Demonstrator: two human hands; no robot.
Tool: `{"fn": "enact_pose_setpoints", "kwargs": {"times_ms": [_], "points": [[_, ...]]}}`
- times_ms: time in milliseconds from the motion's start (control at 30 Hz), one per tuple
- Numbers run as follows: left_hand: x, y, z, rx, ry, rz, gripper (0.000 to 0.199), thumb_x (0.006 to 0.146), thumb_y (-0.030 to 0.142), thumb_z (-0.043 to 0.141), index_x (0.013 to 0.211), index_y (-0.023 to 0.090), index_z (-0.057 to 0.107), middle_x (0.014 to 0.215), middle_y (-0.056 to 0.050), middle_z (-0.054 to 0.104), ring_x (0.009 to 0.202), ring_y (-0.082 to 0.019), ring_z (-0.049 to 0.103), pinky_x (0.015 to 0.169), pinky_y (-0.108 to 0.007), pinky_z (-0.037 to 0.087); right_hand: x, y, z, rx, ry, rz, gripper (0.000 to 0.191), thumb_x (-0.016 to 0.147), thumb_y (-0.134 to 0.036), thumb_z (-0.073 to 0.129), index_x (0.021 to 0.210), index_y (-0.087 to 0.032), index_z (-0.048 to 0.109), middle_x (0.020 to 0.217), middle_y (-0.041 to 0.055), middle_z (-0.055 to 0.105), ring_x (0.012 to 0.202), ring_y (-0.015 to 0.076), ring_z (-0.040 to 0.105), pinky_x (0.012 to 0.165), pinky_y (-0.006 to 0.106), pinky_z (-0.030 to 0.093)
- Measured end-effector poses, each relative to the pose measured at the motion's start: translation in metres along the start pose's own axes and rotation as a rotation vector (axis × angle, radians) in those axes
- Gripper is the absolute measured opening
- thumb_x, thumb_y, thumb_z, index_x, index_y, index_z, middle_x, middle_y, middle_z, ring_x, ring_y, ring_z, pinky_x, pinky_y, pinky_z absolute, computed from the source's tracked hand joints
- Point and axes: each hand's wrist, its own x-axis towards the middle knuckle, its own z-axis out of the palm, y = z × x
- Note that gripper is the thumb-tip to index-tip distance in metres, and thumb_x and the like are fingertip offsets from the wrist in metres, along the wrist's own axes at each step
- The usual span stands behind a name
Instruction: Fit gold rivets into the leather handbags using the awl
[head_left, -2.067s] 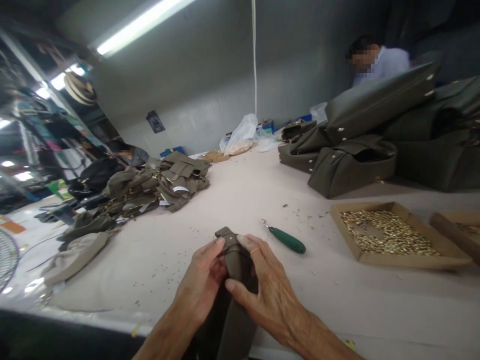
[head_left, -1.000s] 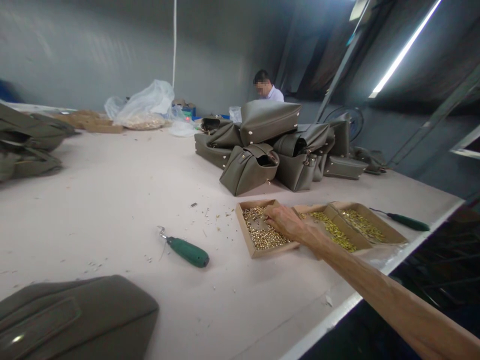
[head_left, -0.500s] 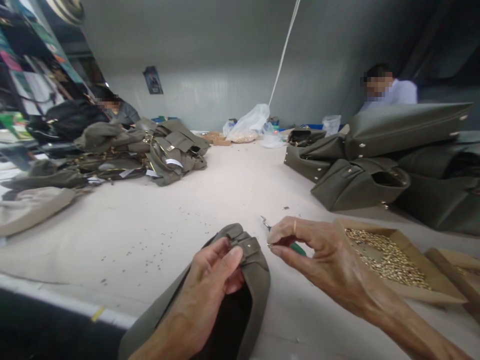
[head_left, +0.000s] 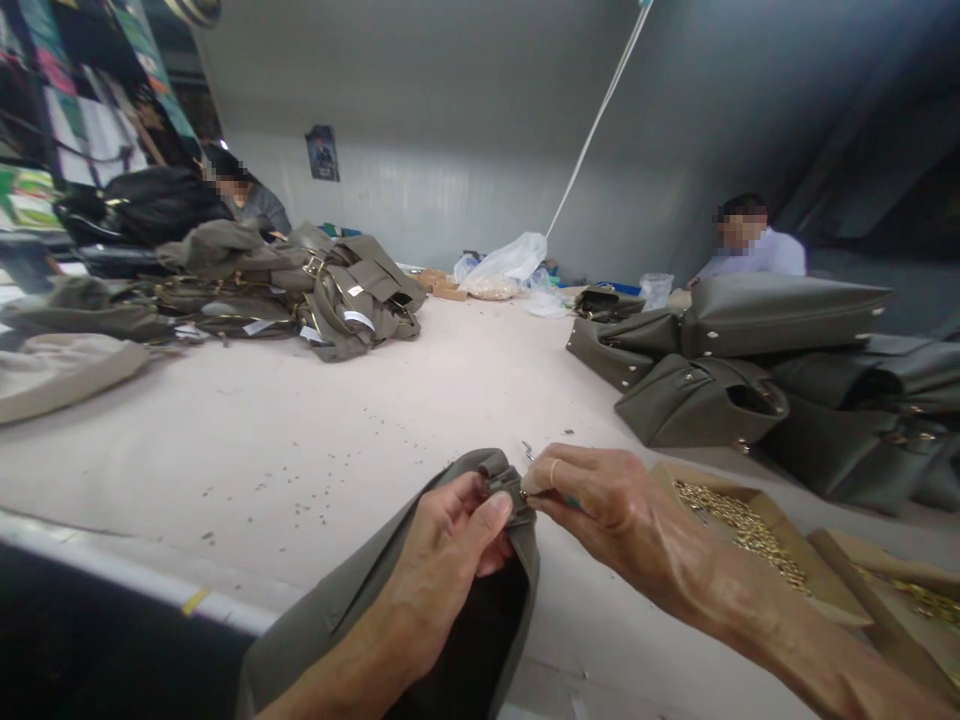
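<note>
Left hand [head_left: 442, 535] clamped on olive bag [head_left: 349, 580], right hand [head_left: 604, 492] pinching brass stud [head_left: 523, 494] — white tag [head_left: 358, 320], lettering illegible

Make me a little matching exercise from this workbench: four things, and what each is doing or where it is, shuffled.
1. left hand
2. right hand
3. cardboard trays
4. dark poster

A. on the grey wall
B. gripping the nearest handbag by its edge
C. containing small gold-coloured fittings
D. pinching a tiny shiny piece

Pairs: 1-B, 2-D, 3-C, 4-A
</note>
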Motion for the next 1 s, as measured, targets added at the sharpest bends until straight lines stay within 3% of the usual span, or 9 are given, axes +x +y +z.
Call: {"fn": "enact_pose_setpoints", "kwargs": {"times_ms": [233, 467, 633, 767, 900, 1000], "points": [[0.001, -0.001, 0.000, -0.045, -0.003, 0.020, 0.033, 0.082, 0.044, 0.064, 0.088, 0.013, 0.055, 0.073, 0.001, 0.046, 0.057, -0.005, 0.034, 0.052, -0.019, 0.026, 0.017, 0.004, -0.013, 0.005, -0.194, -0.056, 0.018, 0.091, -0.009, 0.051, 0.074, -0.013, 0.057, 0.071, 0.0008, 0.054, 0.063, 0.0088, 0.047, 0.058, 0.022, 0.033], [0.000, 0.001, 0.004, -0.049, 0.030, 0.028, 0.035, 0.079, 0.044, 0.068, 0.088, 0.012, 0.057, 0.072, 0.001, 0.050, 0.057, -0.005, 0.039, 0.051, -0.016, 0.030, 0.011, 0.004, -0.007, 0.040, -0.068, 0.005, 0.018, 0.087, -0.009, 0.058, 0.070, -0.014, 0.054, 0.064, -0.0024, 0.053, 0.058, 0.0070, 0.045, 0.057, 0.019, 0.032], [-0.001, 0.002, 0.005, -0.055, 0.031, 0.028, 0.031, 0.081, 0.039, 0.068, 0.090, 0.011, 0.058, 0.077, 0.000, 0.052, 0.061, -0.005, 0.042, 0.054, -0.014, 0.035, 0.019, 0.001, -0.015, -0.053, -0.246, 0.005, 0.017, 0.087, -0.011, 0.059, 0.071, -0.014, 0.053, 0.068, -0.0010, 0.055, 0.060, 0.0081, 0.046, 0.057, 0.021, 0.029], [-0.004, 0.002, 0.006, -0.047, 0.040, 0.044, 0.027, 0.082, 0.038, 0.067, 0.089, 0.013, 0.060, 0.071, 0.002, 0.046, 0.059, -0.005, 0.039, 0.052, -0.014, 0.032, 0.026, 0.005, -0.022, -0.109, -0.333, -0.024, 0.019, 0.091, -0.017, 0.057, 0.073, -0.015, 0.051, 0.067, -0.0016, 0.052, 0.059, 0.0084, 0.044, 0.057, 0.022, 0.027], [-0.006, 0.001, 0.005, -0.028, 0.060, 0.048, 0.027, 0.080, 0.039, 0.069, 0.090, 0.014, 0.062, 0.067, 0.003, 0.043, 0.057, -0.005, 0.033, 0.050, -0.015, 0.029, 0.022, 0.015, -0.018, 0.057, -0.259, -0.087, 0.011, 0.093, -0.024, 0.056, 0.087, -0.015, 0.054, 0.076, -0.0005, 0.053, 0.063, 0.0090, 0.044, 0.060, 0.021, 0.031], [-0.004, -0.001, 0.003, -0.023, 0.058, 0.044, 0.031, 0.081, 0.040, 0.068, 0.094, 0.014, 0.061, 0.073, 0.001, 0.048, 0.059, -0.006, 0.036, 0.053, -0.015, 0.032, 0.014, 0.020, -0.004, 0.246, -0.117, -0.099, 0.017, 0.094, -0.027, 0.054, 0.083, -0.015, 0.056, 0.078, 0.0006, 0.054, 0.066, 0.0092, 0.046, 0.062, 0.021, 0.035]]}}
